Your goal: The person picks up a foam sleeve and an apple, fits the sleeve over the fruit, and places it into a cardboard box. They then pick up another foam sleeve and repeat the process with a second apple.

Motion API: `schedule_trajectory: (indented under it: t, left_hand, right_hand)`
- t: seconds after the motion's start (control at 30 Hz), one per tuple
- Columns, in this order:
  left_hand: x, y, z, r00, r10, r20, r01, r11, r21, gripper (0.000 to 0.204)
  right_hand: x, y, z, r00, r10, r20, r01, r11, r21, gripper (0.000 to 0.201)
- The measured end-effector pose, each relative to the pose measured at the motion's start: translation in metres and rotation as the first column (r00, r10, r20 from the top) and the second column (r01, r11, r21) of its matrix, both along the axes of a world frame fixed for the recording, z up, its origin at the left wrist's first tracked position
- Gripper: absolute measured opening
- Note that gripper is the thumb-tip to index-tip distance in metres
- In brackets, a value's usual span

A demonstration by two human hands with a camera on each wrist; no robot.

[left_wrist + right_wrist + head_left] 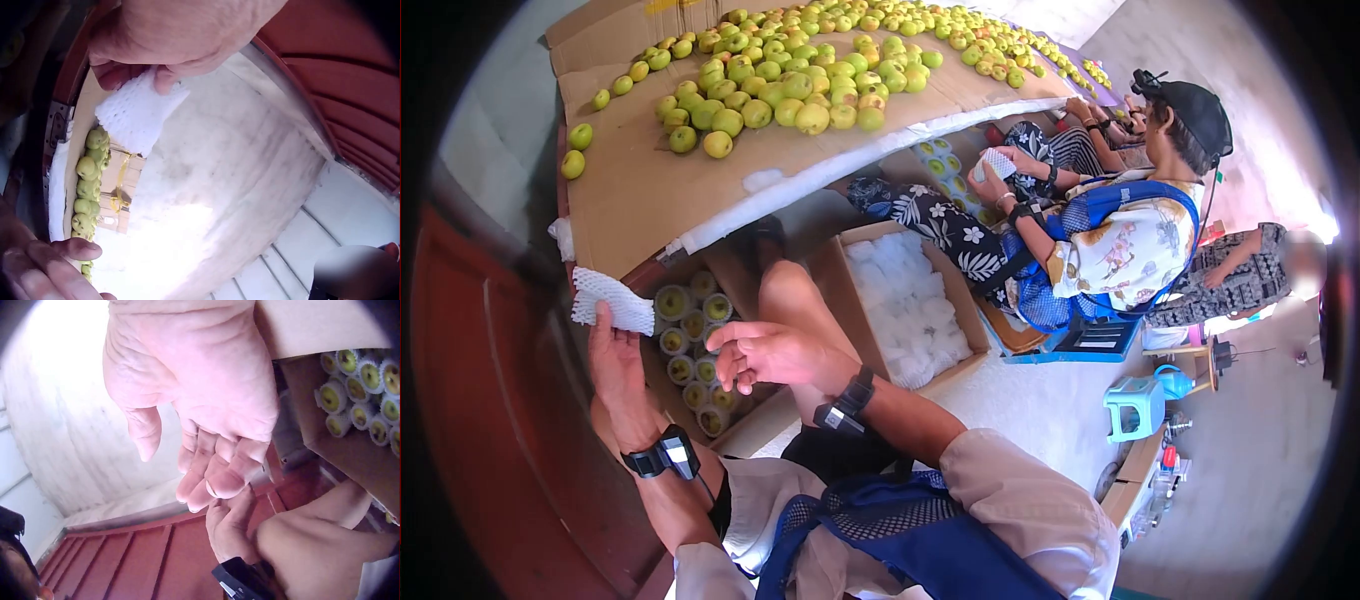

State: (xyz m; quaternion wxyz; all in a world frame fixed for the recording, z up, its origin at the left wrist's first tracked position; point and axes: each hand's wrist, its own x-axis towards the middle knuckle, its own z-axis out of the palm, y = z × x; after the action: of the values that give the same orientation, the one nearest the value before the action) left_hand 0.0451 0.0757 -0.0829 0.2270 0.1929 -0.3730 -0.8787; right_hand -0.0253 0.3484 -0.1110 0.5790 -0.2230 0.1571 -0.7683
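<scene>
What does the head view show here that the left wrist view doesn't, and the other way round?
Only the head view shows the box of wrapped fruit, the box of white foam nets, a second seated person and a blue stool. Only the left wrist view shows, close up, the left hand's fingers pinching the net's top edge. Both show the left hand holding a white foam net, the empty right hand, and green fruit on the cardboard table.

- A fruit packing place, plain and makeshift.
- Loose green fruit (800, 70) lies heaped on a table covered in cardboard (640, 190).
- Boxes (690, 350) on the floor hold fruit in foam nets.
- Another seated worker (1100, 230) wraps fruit nearby on a bare concrete floor (1040, 400).
</scene>
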Motion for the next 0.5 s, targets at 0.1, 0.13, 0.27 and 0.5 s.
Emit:
schedule_trajectory:
  t: [0.1, 0.13, 0.27, 0.5]
  left_hand:
    - [-0.001, -0.001, -0.002, 0.999, 0.032, 0.019, -0.032, 0.999, -0.001, 0.043]
    - [-0.001, -0.001, -0.001, 0.999, 0.041, 0.025, -0.041, 0.999, 0.002, 0.042]
    - [-0.002, -0.003, -0.003, 0.998, 0.039, 0.043, -0.04, 0.999, 0.006, 0.039]
    - [0.001, -0.004, -0.002, 0.998, 0.053, 0.046, -0.054, 0.998, 0.021, 0.037]
  right_hand:
    - [-0.001, 0.002, 0.0, 1.0, -0.006, -0.009, 0.006, 1.0, -0.002, 0.04]
    - [-0.001, 0.002, 0.001, 1.0, -0.01, -0.01, 0.01, 1.0, -0.002, 0.04]
    - [-0.001, 0.005, 0.005, 1.0, -0.015, -0.009, 0.015, 0.999, -0.036, 0.04]
    - [-0.006, 0.014, 0.021, 0.987, -0.16, -0.029, 0.152, 0.974, -0.17, 0.033]
